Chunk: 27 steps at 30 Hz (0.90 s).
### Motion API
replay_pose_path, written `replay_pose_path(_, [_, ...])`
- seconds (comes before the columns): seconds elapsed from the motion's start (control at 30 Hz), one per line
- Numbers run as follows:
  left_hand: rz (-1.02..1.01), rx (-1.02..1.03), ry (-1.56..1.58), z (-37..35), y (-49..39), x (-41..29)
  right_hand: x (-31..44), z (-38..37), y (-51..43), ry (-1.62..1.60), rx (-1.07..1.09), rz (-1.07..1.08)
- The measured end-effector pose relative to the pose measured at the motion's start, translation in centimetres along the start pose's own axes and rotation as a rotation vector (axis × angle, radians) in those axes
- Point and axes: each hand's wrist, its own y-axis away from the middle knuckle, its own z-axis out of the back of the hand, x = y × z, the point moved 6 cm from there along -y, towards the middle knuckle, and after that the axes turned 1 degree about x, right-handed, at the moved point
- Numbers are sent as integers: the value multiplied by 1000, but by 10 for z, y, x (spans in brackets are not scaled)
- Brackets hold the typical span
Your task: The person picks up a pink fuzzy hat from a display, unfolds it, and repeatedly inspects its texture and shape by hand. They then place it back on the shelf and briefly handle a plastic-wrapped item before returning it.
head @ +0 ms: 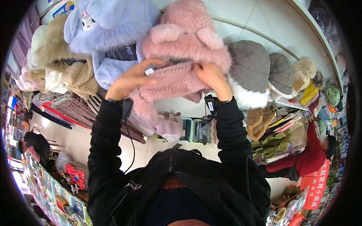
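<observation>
A pink plush hooded hat (185, 42) with two rounded ears sits on the white display shelf in front of me. Its long pink scarf end (172, 80) stretches between my hands. My left hand (131, 77) holds the scarf's left part, thumb on the near face, beside a small white tag (149, 71). My right hand (212, 77) grips its upper right part, fingers curled into the pile. A fluffy pink end (145, 110) hangs below my left hand. Left of the pink hat is a lavender plush hat (113, 31) with a cartoon face and long ears.
Grey quilted caps (250, 66) with white fur trim stand to the right, a beige pompom hat (304, 69) beyond. A tan plush hat (55, 42) is at left. Below the shelf are green baskets (185, 130). A person in dark red (311, 154) is at right, near a red sign (315, 186).
</observation>
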Motion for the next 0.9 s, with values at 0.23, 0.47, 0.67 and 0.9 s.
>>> replay_pose_path(0.23, [-56,-53,108,28,61,26,-12,-12,-6,49,-77,-79])
replay_pose_path(0.47, [-236,-384,346,23,65,32,2,-11,1,82,-175,-2])
replay_pose_path(0.67, [-410,-488,490,-17,26,6,39,10,68,-216,-443,559])
replay_pose_path(0.9, [-555,-732,572,-50,-6,33,29,-21,113,-1247,-148,242])
